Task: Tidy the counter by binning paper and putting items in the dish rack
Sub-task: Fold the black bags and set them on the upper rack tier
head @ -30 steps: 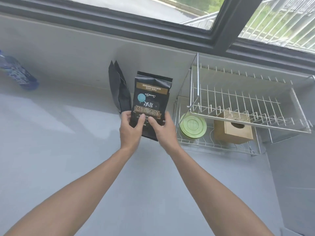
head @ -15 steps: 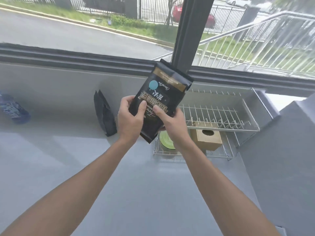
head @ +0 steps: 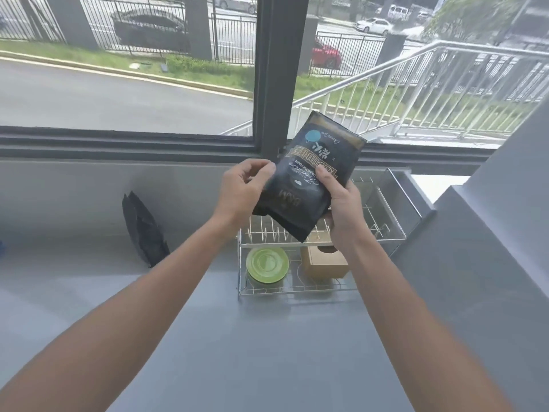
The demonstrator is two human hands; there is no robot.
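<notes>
A black printed foil pouch with gold lettering and a pale blue dot [head: 312, 176] is held in the air above the two-tier white wire dish rack [head: 300, 289], tilted so its top leans toward the right and its lower corner points down over the rack's upper tier. The right hand [head: 341, 212] has its grip pressed onto the pouch's right edge, thumb across the printed face and fingers behind. The left hand [head: 243, 188] meets the pouch's left edge with its fingers curled in and the fingertips pinching that edge lightly.

The rack stands on the grey desk [head: 237, 352] against the back wall, below the dark-framed window [head: 273, 69]. On its lower tier a round green saucer [head: 267, 264] lies flat at the left, and a tan cardboard box with a dark round hole in its top [head: 325, 263] sits just beside it at the right, partly hidden by the right wrist. The upper tier's rails show bare where they can be seen past the pouch and hands.

To the left of the rack, well apart from it, a second plain black gusseted bag [head: 144, 230] stands on the desk, leaning against the wall. Both bare forearms reach in from the lower corners.
</notes>
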